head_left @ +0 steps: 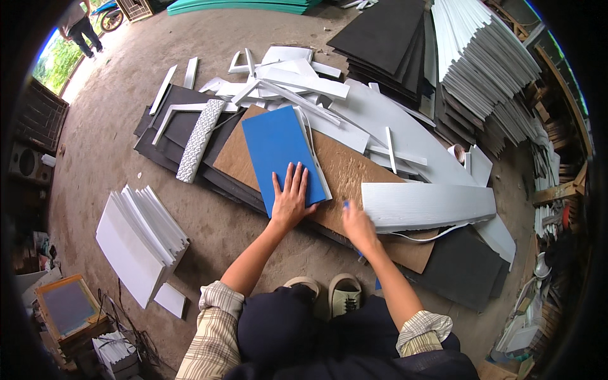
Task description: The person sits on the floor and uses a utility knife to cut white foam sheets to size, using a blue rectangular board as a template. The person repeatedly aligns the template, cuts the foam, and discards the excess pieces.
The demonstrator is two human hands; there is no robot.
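Observation:
A blue rectangular panel [272, 142] with a white layer along its right edge lies on a scuffed brown board [345, 168]. My left hand [291, 202] rests flat on the panel's near end, fingers spread. Right of the panel, over the brown board, my right hand [360, 228] is closed and blurred by motion. A bit of blue shows at its fingertips, too small and smeared to name. Close to the right hand lies a ribbed white foam sheet [427, 204], with a thin white strip [418, 238] curving along its near edge.
White foam offcuts [297, 82] are heaped beyond the panel, beside a textured white strip [201, 139]. Dark sheets [465, 272] lie underneath. Stacked white sheets [142, 240] stand left; dark stacks [383, 38] and white stacks [484, 63] stand far right. A person [82, 31] is far left.

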